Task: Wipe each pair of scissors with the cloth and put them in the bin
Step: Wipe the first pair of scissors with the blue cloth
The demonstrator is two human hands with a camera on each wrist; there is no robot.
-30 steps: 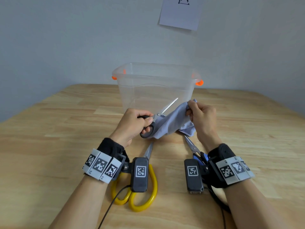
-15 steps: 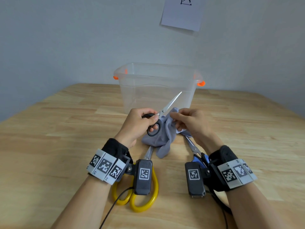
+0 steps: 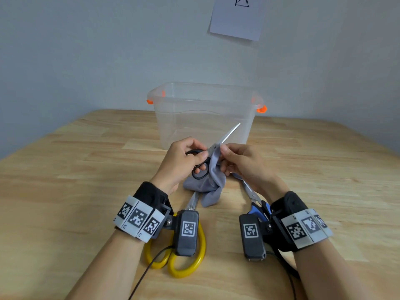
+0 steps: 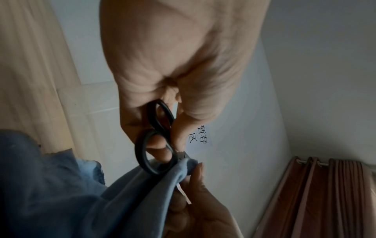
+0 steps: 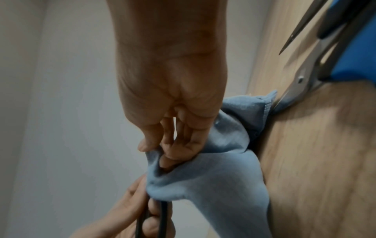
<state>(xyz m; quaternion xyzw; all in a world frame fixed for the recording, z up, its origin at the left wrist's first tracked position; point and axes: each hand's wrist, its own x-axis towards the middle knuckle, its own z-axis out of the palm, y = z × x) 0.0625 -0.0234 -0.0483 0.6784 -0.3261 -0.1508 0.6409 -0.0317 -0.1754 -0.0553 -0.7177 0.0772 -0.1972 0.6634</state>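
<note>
We're holding the black-handled scissors [image 3: 213,151] up over the wooden table [image 3: 65,169], just in front of the clear plastic bin [image 3: 203,113]; our left hand [image 3: 184,161] has fingers curled round and thru the black loops, blade tip pointing up & right toward the bin wall. Our right hand [image 3: 240,163] pinches the grey-blue cloth [image 3: 211,180] against the blades near the pivot, w/ the rest of the cloth hanging down and its lower end lying on the table. Two more pairs lie flat nearer us: yellow-handled scissors [image 3: 184,256] under the left wrist and blue-handled scissors [image 3: 255,202] under the right wrist, blades pointing away, tips under or at the cloth. Bin looks to hold nothing.
</note>
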